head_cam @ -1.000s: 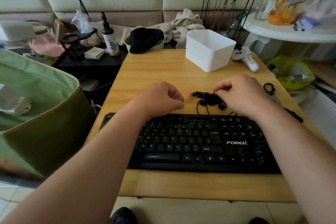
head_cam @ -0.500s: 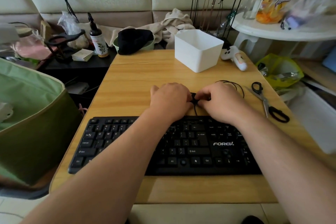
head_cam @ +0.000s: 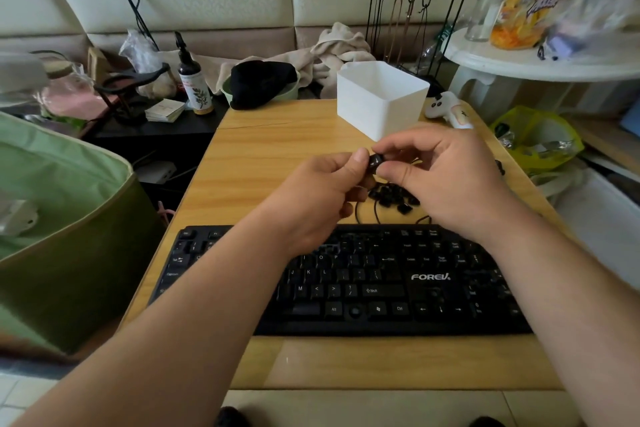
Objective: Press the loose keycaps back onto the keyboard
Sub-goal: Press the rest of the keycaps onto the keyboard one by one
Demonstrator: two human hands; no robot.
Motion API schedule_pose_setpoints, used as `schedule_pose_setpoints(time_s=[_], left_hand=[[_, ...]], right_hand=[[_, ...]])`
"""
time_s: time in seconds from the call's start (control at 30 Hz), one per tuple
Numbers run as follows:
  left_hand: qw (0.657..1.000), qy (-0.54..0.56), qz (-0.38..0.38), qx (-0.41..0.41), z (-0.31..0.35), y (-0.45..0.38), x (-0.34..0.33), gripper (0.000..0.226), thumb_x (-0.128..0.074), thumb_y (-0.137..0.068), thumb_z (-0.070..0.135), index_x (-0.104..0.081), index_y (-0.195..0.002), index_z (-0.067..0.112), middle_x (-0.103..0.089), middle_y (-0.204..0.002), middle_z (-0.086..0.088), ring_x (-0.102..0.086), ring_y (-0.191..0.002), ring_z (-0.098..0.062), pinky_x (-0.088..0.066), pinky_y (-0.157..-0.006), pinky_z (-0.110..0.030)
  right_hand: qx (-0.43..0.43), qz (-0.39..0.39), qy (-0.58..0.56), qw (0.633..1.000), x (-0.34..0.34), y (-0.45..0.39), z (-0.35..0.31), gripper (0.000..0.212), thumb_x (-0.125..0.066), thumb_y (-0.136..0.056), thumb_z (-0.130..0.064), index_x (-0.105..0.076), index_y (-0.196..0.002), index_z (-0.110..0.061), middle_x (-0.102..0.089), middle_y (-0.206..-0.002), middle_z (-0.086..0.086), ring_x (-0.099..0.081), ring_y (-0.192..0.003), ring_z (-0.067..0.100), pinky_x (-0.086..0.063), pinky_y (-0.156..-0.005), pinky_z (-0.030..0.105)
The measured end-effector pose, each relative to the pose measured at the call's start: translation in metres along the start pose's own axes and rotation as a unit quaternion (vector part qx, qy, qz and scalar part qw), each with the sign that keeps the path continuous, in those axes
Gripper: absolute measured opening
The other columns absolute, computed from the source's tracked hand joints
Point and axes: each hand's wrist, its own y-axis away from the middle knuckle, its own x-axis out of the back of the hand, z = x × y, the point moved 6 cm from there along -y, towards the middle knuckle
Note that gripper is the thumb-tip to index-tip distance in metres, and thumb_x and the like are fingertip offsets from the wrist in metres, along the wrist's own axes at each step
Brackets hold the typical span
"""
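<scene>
A black keyboard point(head_cam: 381, 281) lies across the near part of the wooden table point(head_cam: 277, 149). Just behind its top edge sits a small pile of loose black keycaps point(head_cam: 391, 196) beside the keyboard's thin black cable point(head_cam: 356, 215). Both hands are raised above that pile. My left hand point(head_cam: 318, 191) and my right hand point(head_cam: 440, 173) pinch one black keycap point(head_cam: 375, 161) between their fingertips, thumbs and forefingers meeting on it. My forearms hide the keyboard's left and right parts.
A white plastic box point(head_cam: 377, 99) stands at the back of the table, a white game controller point(head_cam: 450, 111) to its right. A green fabric bag point(head_cam: 62, 218) sits at the left, a black wire rack point(head_cam: 412, 10) behind the box, and a white side table point(head_cam: 540, 62) at the right.
Both hands have lifted from the table behind the keyboard and now hold one keycap up between them. The camera view shifted slightly.
</scene>
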Motion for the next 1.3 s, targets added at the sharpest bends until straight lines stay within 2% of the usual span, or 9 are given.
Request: schedule_pose_setpoints(time_s=[0.1, 0.33, 0.47, 0.63, 0.8, 0.9, 1.03, 1.17, 1.3], left_hand=[[0.992, 0.122, -0.034, 0.026, -0.002, 0.005, -0.014, 0.029, -0.056, -0.096, 0.042, -0.07, -0.086, 0.019, -0.062, -0.077, 0.003, -0.051, -0.067, -0.009, -0.038, -0.066, -0.025], [0.98, 0.185, -0.052, 0.053, -0.004, 0.014, -0.019, 0.02, -0.057, -0.1, 0.031, -0.068, -0.091, 0.017, -0.062, -0.08, 0.002, -0.053, -0.069, -0.009, -0.04, -0.066, -0.023], [0.98, 0.178, -0.066, 0.058, -0.002, 0.017, -0.018, 0.017, -0.063, -0.09, 0.033, -0.069, -0.095, 0.017, -0.063, -0.082, 0.002, -0.053, -0.071, -0.01, -0.04, -0.067, -0.023], [0.989, 0.124, -0.063, 0.059, -0.002, 0.02, -0.017, 0.028, -0.054, -0.105, 0.038, -0.07, -0.093, 0.019, -0.063, -0.082, 0.001, -0.054, -0.073, -0.011, -0.041, -0.069, -0.026], [0.997, 0.048, -0.051, 0.025, 0.0, 0.02, -0.02, 0.032, -0.047, -0.109, 0.038, -0.068, -0.096, 0.017, -0.065, -0.079, 0.003, -0.055, -0.071, -0.01, -0.043, -0.071, -0.029], [0.999, 0.023, -0.035, 0.01, 0.0, 0.02, -0.023, 0.033, -0.044, -0.111, 0.035, -0.069, -0.098, 0.018, -0.064, -0.075, 0.005, -0.055, -0.069, -0.009, -0.043, -0.069, -0.028], [0.999, 0.021, -0.03, 0.005, 0.0, 0.02, -0.026, 0.035, -0.042, -0.112, 0.035, -0.068, -0.099, 0.016, -0.061, -0.075, 0.004, -0.054, -0.068, -0.009, -0.042, -0.068, -0.027], [0.996, 0.072, -0.055, 0.026, -0.004, 0.02, -0.029, 0.036, -0.048, -0.11, 0.034, -0.072, -0.087, 0.018, -0.069, -0.075, 0.004, -0.056, -0.068, -0.01, -0.042, -0.068, -0.027], [0.995, 0.051, -0.085, 0.018, -0.007, 0.021, -0.031, 0.025, -0.053, -0.107, 0.028, -0.073, -0.098, 0.016, -0.071, -0.082, 0.005, -0.058, -0.074, -0.008, -0.044, -0.072, -0.025]], right_hand=[[0.019, 0.013, -0.009, 1.0, 0.003, 0.001, -0.006, 0.032, -0.085, -0.083, -0.012, -0.076, -0.095, -0.041, -0.074, -0.096, -0.01, -0.069, -0.092, 0.014, -0.059, -0.088, 0.048], [0.063, 0.013, 0.018, 0.998, 0.007, 0.003, -0.009, 0.037, -0.082, -0.085, -0.011, -0.074, -0.096, -0.045, -0.071, -0.099, -0.011, -0.067, -0.093, 0.017, -0.057, -0.086, 0.05], [0.074, 0.007, 0.029, 0.997, 0.007, 0.004, -0.01, 0.039, -0.081, -0.086, -0.01, -0.073, -0.096, -0.047, -0.07, -0.1, -0.013, -0.066, -0.091, 0.016, -0.056, -0.086, 0.048], [0.061, -0.009, 0.026, 0.998, 0.007, 0.008, -0.012, 0.034, -0.085, -0.082, -0.012, -0.074, -0.094, -0.043, -0.07, -0.097, -0.011, -0.067, -0.087, 0.014, -0.059, -0.081, 0.041], [0.043, -0.009, 0.028, 0.999, 0.006, 0.016, -0.01, 0.028, -0.091, -0.076, -0.014, -0.076, -0.089, -0.034, -0.07, -0.093, -0.009, -0.069, -0.078, 0.018, -0.06, -0.072, 0.048], [0.039, 0.002, 0.05, 0.998, 0.005, 0.02, -0.009, 0.029, -0.092, -0.074, -0.018, -0.076, -0.093, -0.034, -0.068, -0.091, -0.015, -0.07, -0.077, 0.014, -0.061, -0.072, 0.041], [0.051, 0.025, 0.088, 0.994, 0.005, 0.024, -0.009, 0.027, -0.091, -0.076, -0.025, -0.078, -0.098, -0.034, -0.068, -0.094, -0.017, -0.068, -0.086, 0.008, -0.058, -0.074, 0.027], [0.054, 0.05, 0.095, 0.993, 0.011, 0.026, -0.009, 0.027, -0.092, -0.074, -0.024, -0.075, -0.092, -0.035, -0.068, -0.089, -0.015, -0.067, -0.081, 0.01, -0.057, -0.07, 0.027], [0.053, 0.051, 0.106, 0.992, 0.017, 0.029, -0.007, 0.028, -0.093, -0.07, -0.025, -0.074, -0.088, -0.036, -0.069, -0.086, -0.012, -0.067, -0.079, 0.011, -0.056, -0.069, 0.025]])
